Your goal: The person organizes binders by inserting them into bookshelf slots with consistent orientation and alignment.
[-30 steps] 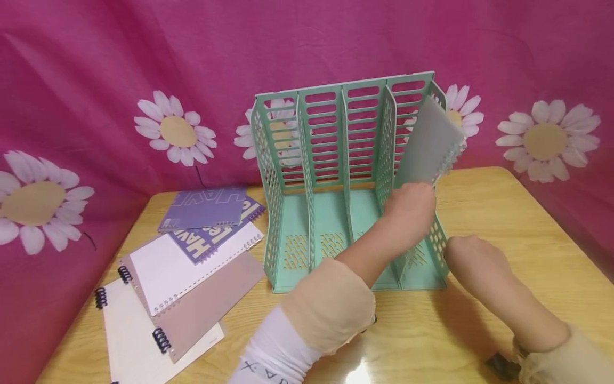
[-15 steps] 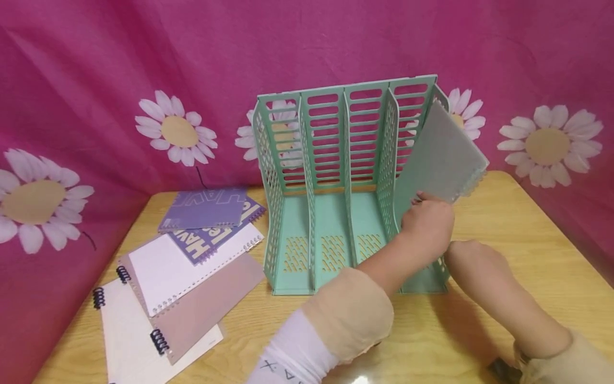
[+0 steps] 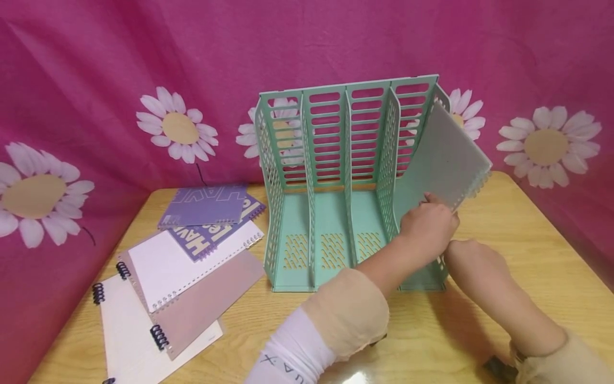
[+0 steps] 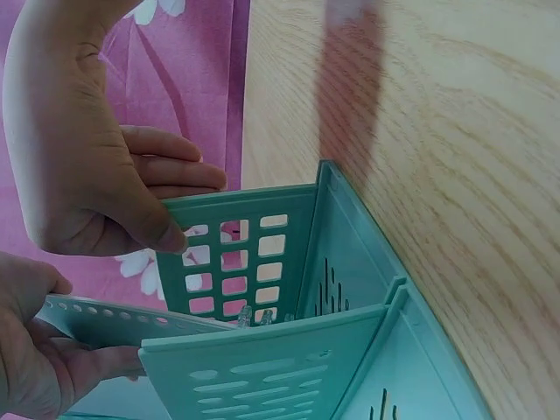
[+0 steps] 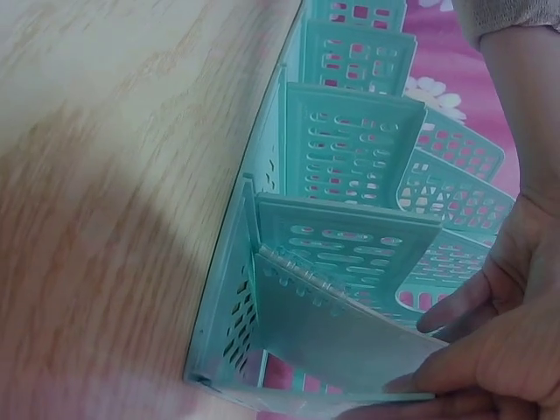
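A mint-green file rack (image 3: 331,213) with upright dividers stands on the wooden table. A spiral notebook (image 3: 446,154) with a grey translucent cover leans tilted in its rightmost compartment, the upper corner sticking out past the side wall. My left hand (image 3: 429,224) holds this notebook, thumb on one face, fingers on the other, as the left wrist view shows. Just to its right, my right hand (image 3: 475,266) grips the front edge of the rack's right side wall (image 4: 241,254). In the right wrist view, the notebook's coils (image 5: 302,276) sit down inside the compartment.
Left of the rack lie overlapping notebooks: two purple ones (image 3: 203,205), an open white spiral one (image 3: 192,266), a dusty-pink one (image 3: 211,304) and a cream one (image 3: 129,330) with black rings. A pink daisy-print curtain (image 3: 307,42) hangs behind the table.
The notebook and my left hand have moved right and slightly down, and the notebook's outer corner now leans farther over the rack's right side wall. My right hand stays at that wall.
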### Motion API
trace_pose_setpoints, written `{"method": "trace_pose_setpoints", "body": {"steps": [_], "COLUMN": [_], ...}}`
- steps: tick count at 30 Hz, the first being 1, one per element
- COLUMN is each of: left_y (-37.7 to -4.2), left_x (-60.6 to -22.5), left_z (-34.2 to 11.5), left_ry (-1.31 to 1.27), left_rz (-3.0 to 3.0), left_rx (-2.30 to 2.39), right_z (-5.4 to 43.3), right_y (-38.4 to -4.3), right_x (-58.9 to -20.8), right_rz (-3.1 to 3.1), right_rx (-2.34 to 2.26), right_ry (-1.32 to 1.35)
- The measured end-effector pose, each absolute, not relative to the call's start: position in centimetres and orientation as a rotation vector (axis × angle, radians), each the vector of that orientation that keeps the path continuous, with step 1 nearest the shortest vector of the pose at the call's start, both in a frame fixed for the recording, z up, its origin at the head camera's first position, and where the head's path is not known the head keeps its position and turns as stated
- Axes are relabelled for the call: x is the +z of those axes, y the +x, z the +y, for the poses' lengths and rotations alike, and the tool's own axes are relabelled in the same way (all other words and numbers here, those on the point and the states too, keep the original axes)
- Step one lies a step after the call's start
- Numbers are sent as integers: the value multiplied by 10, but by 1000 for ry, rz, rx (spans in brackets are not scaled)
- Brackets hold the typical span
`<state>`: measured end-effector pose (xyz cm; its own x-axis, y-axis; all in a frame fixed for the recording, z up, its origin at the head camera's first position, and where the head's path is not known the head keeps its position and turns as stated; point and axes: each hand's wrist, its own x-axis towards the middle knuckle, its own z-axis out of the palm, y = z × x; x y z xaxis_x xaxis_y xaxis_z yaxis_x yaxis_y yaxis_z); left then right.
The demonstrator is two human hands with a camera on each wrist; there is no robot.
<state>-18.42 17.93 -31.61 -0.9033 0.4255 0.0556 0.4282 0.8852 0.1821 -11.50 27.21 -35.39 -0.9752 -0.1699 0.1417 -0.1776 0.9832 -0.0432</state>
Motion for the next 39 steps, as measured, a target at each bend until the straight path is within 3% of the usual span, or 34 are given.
{"method": "trace_pose_setpoints", "body": {"steps": [12, 21, 32, 39], "left_y": [-183, -180, -170, -172], "left_x": [-316, -299, -281, -279], "left_z": [162, 136, 81, 45], "left_ry": [-728, -905, -1140, -1078], "left_rz": [-3065, -3129, -3308, -3328], "left_rx": [-337, -346, -300, -193], "right_z": [272, 270, 267, 259], "right_y": [-122, -121, -117, -115], "right_x": [-345, -332, -321, -315], "right_rz": [-3106, -3146, -3089, -3110], "right_rx": [151, 146, 130, 90], "right_ry": [223, 232, 282, 298]}}
